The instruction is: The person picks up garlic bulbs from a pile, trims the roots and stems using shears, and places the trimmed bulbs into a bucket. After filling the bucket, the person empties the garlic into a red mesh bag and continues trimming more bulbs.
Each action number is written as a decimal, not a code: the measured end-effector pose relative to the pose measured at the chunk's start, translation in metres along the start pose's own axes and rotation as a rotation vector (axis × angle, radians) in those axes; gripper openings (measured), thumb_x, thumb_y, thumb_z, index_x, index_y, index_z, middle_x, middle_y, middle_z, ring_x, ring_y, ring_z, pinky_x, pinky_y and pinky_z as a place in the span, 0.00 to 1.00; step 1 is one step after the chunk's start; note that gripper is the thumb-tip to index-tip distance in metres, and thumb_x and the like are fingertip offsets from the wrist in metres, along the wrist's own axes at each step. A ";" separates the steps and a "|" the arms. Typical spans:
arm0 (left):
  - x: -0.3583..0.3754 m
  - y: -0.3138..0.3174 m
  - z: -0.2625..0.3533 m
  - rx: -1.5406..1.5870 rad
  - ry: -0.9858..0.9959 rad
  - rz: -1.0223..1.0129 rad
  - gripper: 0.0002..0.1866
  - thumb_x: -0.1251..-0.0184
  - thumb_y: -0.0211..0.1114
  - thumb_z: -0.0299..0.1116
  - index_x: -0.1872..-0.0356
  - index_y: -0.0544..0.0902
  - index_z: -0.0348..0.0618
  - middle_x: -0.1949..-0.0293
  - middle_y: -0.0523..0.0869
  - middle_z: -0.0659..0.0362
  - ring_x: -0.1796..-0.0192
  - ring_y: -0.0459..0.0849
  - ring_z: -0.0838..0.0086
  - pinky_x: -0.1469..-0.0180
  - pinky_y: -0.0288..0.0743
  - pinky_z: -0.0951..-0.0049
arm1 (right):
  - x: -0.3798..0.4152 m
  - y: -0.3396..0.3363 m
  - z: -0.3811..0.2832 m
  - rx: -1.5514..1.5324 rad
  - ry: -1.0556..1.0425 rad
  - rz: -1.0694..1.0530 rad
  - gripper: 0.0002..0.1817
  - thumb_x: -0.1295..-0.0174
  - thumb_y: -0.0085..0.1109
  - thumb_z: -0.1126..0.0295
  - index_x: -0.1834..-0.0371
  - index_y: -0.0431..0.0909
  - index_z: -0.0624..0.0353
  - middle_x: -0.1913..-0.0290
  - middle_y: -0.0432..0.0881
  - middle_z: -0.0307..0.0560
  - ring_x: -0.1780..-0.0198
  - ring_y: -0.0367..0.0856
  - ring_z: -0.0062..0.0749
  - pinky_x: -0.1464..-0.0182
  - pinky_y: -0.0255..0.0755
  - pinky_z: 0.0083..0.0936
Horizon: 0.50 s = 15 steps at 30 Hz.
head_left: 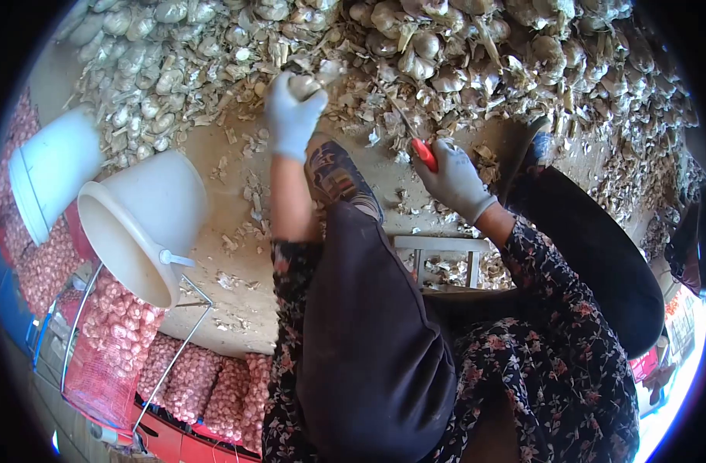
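Down close, a dark knee (360, 332) sticks up. Past it, the right hand (451, 179), in a pale glove, is wrapped round the red handle of a knife (424, 155). Off to the left is a white bucket (148, 208). Farther up, the left hand (293, 119), gloved too, grips a garlic bulb (304, 86) near the big garlic pile (422, 54)

floor (222, 204): tan, dusty | garlic heap (148, 85): along the far side | dry husks (228, 279): loosely scattered
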<state>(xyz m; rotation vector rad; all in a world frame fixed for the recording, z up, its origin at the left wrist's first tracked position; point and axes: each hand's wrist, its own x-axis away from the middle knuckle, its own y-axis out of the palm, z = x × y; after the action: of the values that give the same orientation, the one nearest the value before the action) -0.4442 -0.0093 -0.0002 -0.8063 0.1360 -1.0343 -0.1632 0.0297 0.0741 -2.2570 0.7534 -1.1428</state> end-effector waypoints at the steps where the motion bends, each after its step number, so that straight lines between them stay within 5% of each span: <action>1: 0.004 -0.005 -0.007 0.027 -0.017 -0.020 0.32 0.50 0.64 0.27 0.39 0.67 0.40 0.50 0.77 0.47 0.50 0.77 0.63 0.46 0.73 0.65 | 0.003 -0.002 -0.004 -0.034 -0.062 -0.003 0.17 0.40 0.55 0.58 0.62 0.71 0.64 0.68 0.79 0.65 0.63 0.78 0.62 0.59 0.70 0.48; 2: 0.015 -0.014 0.001 0.015 -0.027 -0.017 0.32 0.50 0.64 0.27 0.39 0.67 0.40 0.50 0.77 0.47 0.50 0.77 0.63 0.46 0.73 0.65 | 0.005 -0.002 -0.007 -0.069 -0.123 -0.006 0.17 0.40 0.56 0.60 0.62 0.69 0.64 0.69 0.78 0.65 0.64 0.77 0.63 0.61 0.69 0.48; 4: 0.050 -0.033 0.021 1.301 -0.028 -0.092 0.33 0.49 0.66 0.22 0.38 0.67 0.39 0.48 0.76 0.53 0.50 0.78 0.67 0.45 0.74 0.67 | 0.002 -0.003 -0.016 -0.071 -0.174 -0.040 0.17 0.40 0.56 0.60 0.59 0.68 0.63 0.69 0.77 0.61 0.64 0.76 0.60 0.62 0.68 0.47; 7: 0.063 -0.051 0.034 1.362 -0.003 -0.148 0.34 0.49 0.61 0.17 0.36 0.64 0.37 0.47 0.74 0.52 0.46 0.75 0.68 0.41 0.71 0.66 | -0.004 -0.018 -0.037 0.105 -0.302 -0.048 0.25 0.48 0.61 0.58 0.52 0.68 0.61 0.59 0.76 0.56 0.54 0.76 0.51 0.52 0.69 0.42; 15: 0.068 -0.065 0.031 1.107 -0.101 -0.161 0.35 0.53 0.64 0.19 0.38 0.64 0.36 0.49 0.75 0.55 0.48 0.76 0.72 0.44 0.73 0.71 | -0.015 -0.026 -0.064 0.436 -0.377 -0.016 0.29 0.50 0.62 0.52 0.50 0.68 0.59 0.57 0.75 0.54 0.51 0.76 0.48 0.47 0.66 0.43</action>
<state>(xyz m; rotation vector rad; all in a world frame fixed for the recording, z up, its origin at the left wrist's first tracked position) -0.4399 -0.0646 0.0822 0.1486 -0.5623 -1.0228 -0.2172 0.0466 0.1163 -2.0161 0.3003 -0.7609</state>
